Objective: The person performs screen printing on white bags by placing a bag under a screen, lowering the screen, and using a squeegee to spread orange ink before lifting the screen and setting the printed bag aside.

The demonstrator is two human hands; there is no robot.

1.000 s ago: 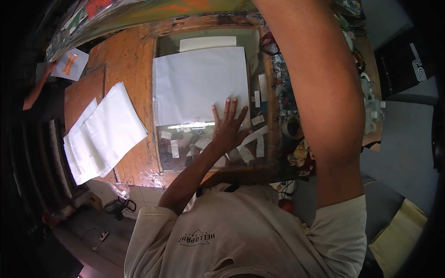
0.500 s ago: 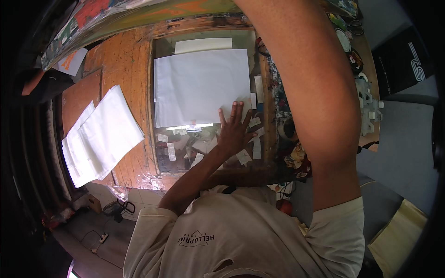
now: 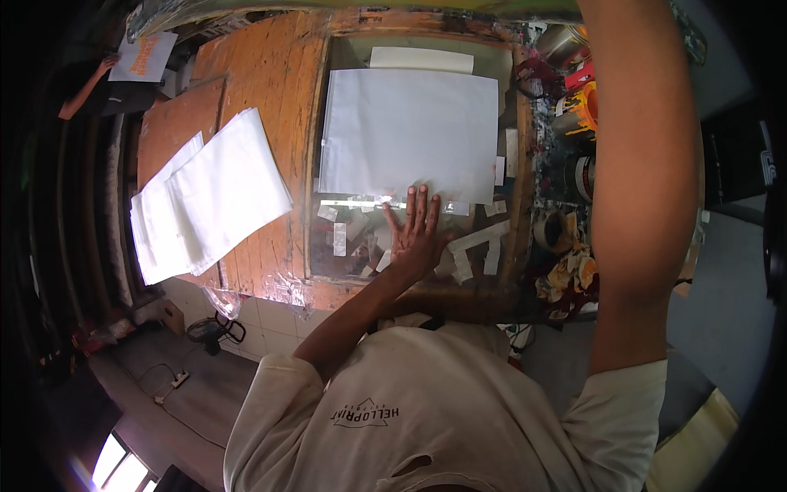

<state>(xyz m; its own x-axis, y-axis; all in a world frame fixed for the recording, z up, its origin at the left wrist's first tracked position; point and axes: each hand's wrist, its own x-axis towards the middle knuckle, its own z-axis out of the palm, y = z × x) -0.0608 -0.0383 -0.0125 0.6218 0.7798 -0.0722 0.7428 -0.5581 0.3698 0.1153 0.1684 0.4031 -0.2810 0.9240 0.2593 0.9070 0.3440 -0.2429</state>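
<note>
My left hand (image 3: 418, 236) lies with its fingers spread near the close edge of a flat white sheet (image 3: 410, 131); its fingertips reach that edge. The sheet, perhaps a bag or paper, rests on a glass pane (image 3: 352, 262) set in a wooden frame. A paler strip (image 3: 422, 59) shows beyond its far edge. My right arm (image 3: 639, 164) stretches up past the right side of the pane, and its hand is out of the picture. Along the far edge runs a paint-stained frame or board (image 3: 328, 8).
A fanned stack of white sheets (image 3: 221, 193) lies on the wooden table (image 3: 266, 61) at left. Tape pieces (image 3: 339, 239) stick about the glass. A paint-smeared orange container (image 3: 584, 111) and crumpled rags (image 3: 566, 279) stand at right. At far left another person's hand (image 3: 109, 62) holds a printed sheet (image 3: 143, 57).
My left hand has drawn back slightly from the white sheet toward its near edge. The right arm stands farther right and more upright in the picture. The whole view has shifted.
</note>
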